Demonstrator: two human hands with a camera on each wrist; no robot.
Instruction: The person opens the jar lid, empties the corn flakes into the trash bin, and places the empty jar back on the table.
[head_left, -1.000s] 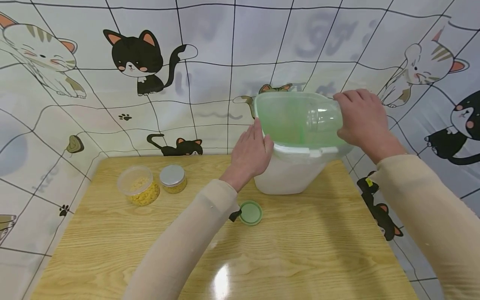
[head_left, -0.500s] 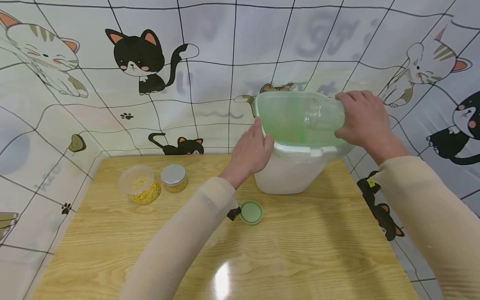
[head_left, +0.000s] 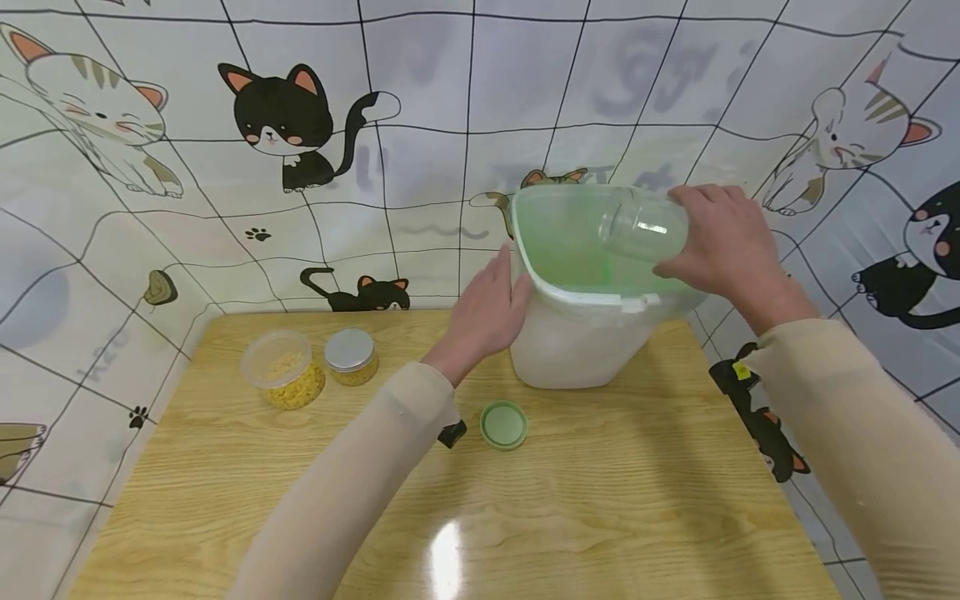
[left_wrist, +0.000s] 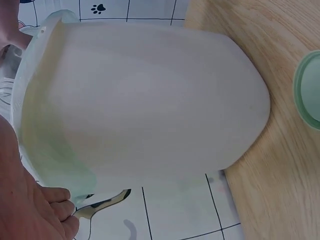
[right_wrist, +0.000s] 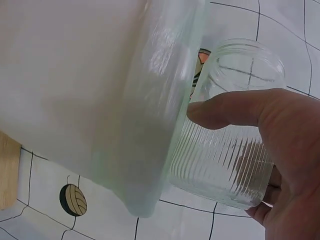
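Observation:
A white plastic bin (head_left: 577, 350) with a pale green rim and green-looking inside stands at the back right of the table. My right hand (head_left: 723, 237) grips a clear ribbed glass jar (head_left: 645, 223) by its base end, lying tilted over the bin's mouth with its opening to the left. In the right wrist view the jar (right_wrist: 230, 135) looks see-through, with the thumb across its side. My left hand (head_left: 487, 308), fingers straight, rests by the bin's left wall near the rim. A round green lid (head_left: 504, 425) lies on the table in front of the bin.
At the back left of the wooden table (head_left: 570, 500) stand an uncapped clear tub (head_left: 288, 379) of small yellow pieces and a silver-lidded jar (head_left: 351, 358) with yellow contents. A cat-patterned sheet (head_left: 420, 183) hangs close behind the table and along both sides.
The glass jar has shifted left and shows more fully above the bin's rim. My left hand has slid slightly left, away from the rim. The bin has stayed in place.

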